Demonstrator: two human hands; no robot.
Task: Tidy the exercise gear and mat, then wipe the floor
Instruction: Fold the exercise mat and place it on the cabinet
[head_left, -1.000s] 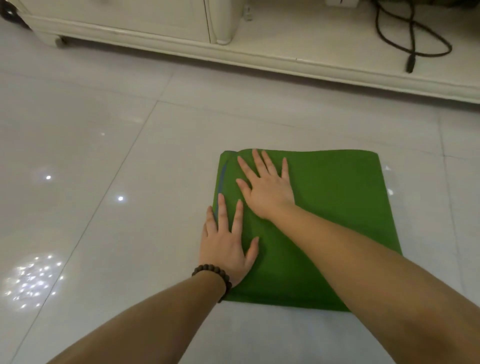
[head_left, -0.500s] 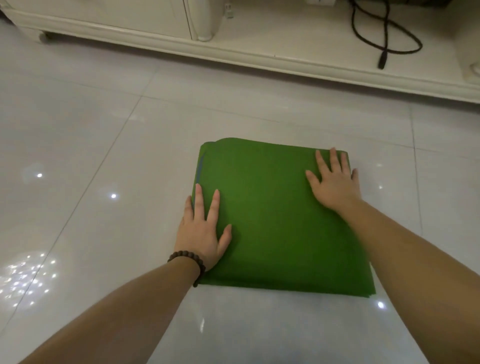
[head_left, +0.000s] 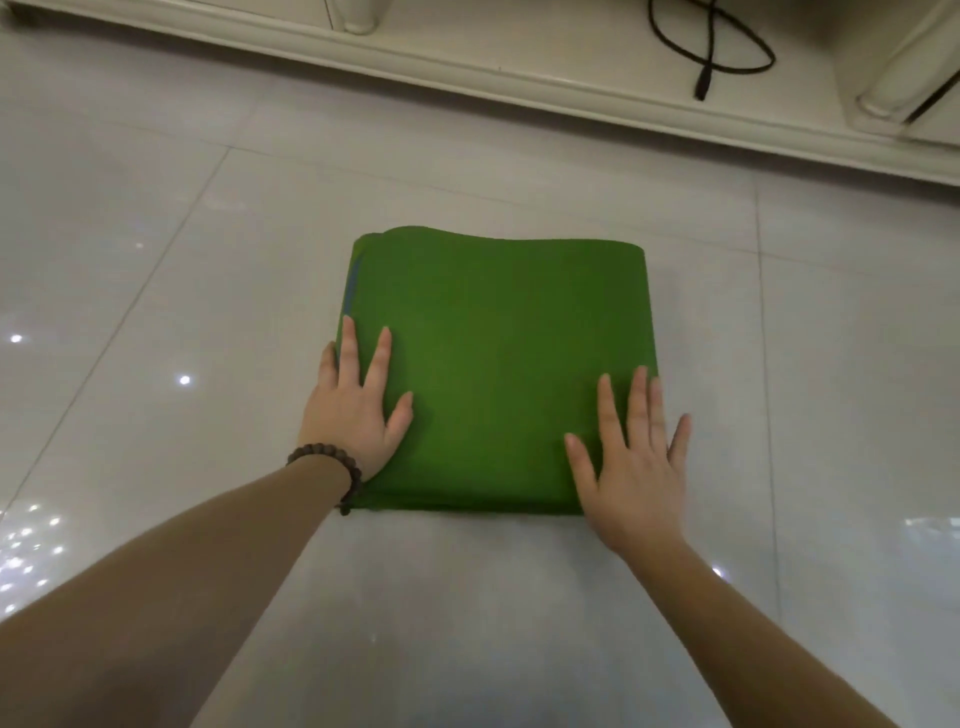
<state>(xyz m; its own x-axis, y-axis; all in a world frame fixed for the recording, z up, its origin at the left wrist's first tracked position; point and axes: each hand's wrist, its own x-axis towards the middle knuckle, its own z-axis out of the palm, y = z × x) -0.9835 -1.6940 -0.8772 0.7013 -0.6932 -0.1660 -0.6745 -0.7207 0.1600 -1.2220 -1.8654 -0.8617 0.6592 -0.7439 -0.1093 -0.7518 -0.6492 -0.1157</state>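
A green mat (head_left: 498, 353), folded into a thick square, lies flat on the glossy white tiled floor (head_left: 156, 260). My left hand (head_left: 358, 410), with a dark bead bracelet at the wrist, rests flat with fingers spread on the mat's near left corner. Over the near right corner my right hand (head_left: 634, 462) lies flat too, its fingers apart and its outer fingers past the mat's right edge. Neither hand grips anything. A thin blue strip shows in the folds at the mat's left edge.
A cream-coloured low cabinet base (head_left: 519, 78) runs along the far side. A black cable (head_left: 711, 47) with a plug end lies on its ledge, and a rounded cabinet leg (head_left: 904, 83) stands at the far right. Ceiling lights glint on the tiles at the left.
My right hand slid from beside the left hand across to the mat's far right, then back toward me to the near right corner. My left hand stayed on the left edge.
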